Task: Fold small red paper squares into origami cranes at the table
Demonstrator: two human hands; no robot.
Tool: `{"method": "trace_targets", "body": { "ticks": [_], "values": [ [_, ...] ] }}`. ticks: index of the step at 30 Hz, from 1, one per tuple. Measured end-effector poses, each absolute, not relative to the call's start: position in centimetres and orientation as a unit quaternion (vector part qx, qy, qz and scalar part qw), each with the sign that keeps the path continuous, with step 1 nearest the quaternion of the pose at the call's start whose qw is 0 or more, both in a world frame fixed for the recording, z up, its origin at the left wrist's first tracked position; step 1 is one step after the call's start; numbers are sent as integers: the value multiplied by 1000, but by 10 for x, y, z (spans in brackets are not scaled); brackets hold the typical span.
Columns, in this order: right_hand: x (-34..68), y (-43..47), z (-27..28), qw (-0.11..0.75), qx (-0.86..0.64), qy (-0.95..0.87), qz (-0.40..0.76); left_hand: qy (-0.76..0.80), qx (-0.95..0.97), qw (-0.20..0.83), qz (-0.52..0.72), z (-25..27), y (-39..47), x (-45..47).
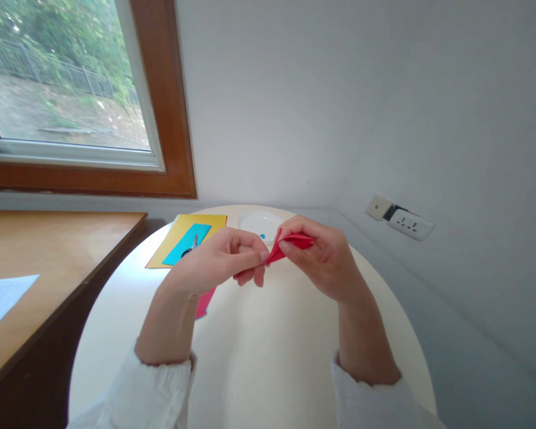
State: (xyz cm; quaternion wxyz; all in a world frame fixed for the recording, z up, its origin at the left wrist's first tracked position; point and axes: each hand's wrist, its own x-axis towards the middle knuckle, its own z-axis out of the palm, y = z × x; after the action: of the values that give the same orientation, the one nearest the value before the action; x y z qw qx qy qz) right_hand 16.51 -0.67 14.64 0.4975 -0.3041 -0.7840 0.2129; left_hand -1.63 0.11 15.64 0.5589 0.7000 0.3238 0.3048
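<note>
A piece of folded red paper (298, 240) is held up above the round white table (268, 369), between my two hands. My left hand (226, 257) pinches its lower left tip between thumb and finger. Wrapped round the wider right part, my right hand (319, 253) presses its thumb on the near side. Part of the paper is hidden by my right fingers. Behind my left hand lie yellow paper (167, 241), a blue paper strip (199, 232) and scissors (193, 243), partly covered by the hand. A pinkish-red paper piece (204, 302) shows below my left wrist.
At the table's back stands a white plate (250, 220) with a small blue scrap (262, 236) by it. A wooden desk (71, 238) with a printed sheet (4, 298) adjoins on the left. The wall bears a socket (411, 224) at right.
</note>
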Motion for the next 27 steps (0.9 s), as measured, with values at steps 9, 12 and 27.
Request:
{"method": "trace_targets", "body": {
  "ticks": [9,12,27],
  "values": [
    [164,-5,145,513,-301,-777,205,332,713,547,286,159,-1,-15],
    [164,-5,145,512,-297,-777,213,338,715,541,285,159,-1,-15],
    [166,-4,146,505,-312,-783,187,345,721,533,278,160,-3,-17]
  ]
}}
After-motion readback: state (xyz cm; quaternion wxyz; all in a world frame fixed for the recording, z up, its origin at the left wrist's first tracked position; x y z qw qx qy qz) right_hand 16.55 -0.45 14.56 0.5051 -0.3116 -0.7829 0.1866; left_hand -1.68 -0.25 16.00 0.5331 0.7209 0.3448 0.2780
